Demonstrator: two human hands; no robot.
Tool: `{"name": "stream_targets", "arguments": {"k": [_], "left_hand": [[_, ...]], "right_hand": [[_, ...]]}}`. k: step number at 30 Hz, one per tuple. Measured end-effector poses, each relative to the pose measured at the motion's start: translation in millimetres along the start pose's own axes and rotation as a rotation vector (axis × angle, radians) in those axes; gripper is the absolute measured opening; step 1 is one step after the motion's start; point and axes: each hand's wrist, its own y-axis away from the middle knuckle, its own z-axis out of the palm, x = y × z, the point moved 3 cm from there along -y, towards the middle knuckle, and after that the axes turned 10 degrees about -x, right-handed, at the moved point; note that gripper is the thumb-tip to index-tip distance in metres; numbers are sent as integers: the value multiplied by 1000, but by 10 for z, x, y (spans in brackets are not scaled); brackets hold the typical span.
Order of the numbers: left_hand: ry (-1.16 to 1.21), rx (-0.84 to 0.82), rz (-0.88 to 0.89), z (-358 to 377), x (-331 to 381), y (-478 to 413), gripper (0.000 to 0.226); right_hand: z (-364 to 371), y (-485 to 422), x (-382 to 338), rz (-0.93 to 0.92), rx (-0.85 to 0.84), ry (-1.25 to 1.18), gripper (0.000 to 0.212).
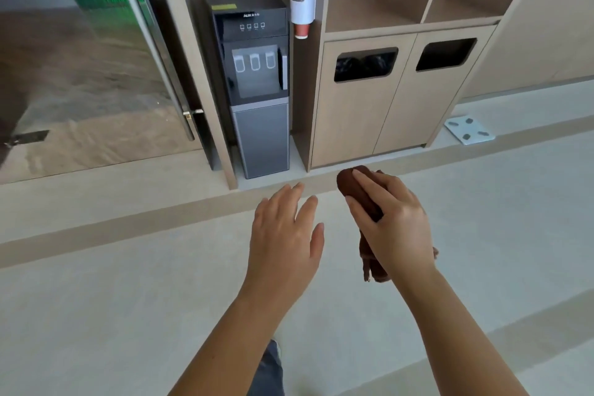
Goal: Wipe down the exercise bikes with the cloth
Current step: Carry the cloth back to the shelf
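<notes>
Both forearms out front: right hand (393, 222) fingers wrapped around bunched brown cloth (356, 191), tail hanging below. Left hand (284, 235) flat, fingers spread, holding nothing, above floor (128, 299).

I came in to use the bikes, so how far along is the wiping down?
Done: the brown cloth is picked up, bunched in the right hand. In hand: the left hand is open and empty beside it, both held out over the floor in front of a water dispenser and bin cabinet. Left: no exercise bike is in view, so no wiping shows and whether any has been cleaned cannot be told.
</notes>
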Motion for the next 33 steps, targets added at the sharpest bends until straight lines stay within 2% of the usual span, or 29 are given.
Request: {"name": "stream_targets", "arguments": {"k": [12,16,24,33], "left_hand": [[27,88,-71,-134,-1469,-2269,37],[16,136,-31,-272,-1813,-2959,36],[-3,156,19,-284,-1990,-4097,35],[-63,324,-22,-410,-1829,-5595,36]], "right_hand": [[1188,-2536,-320,-72,-104,23,38],[1427,-3256,-436,-96,-95,30,39],[1573,-4362,-191,-114,-39,-2,38],[1482,-5858,259,-242,-27,-49,42]]}}
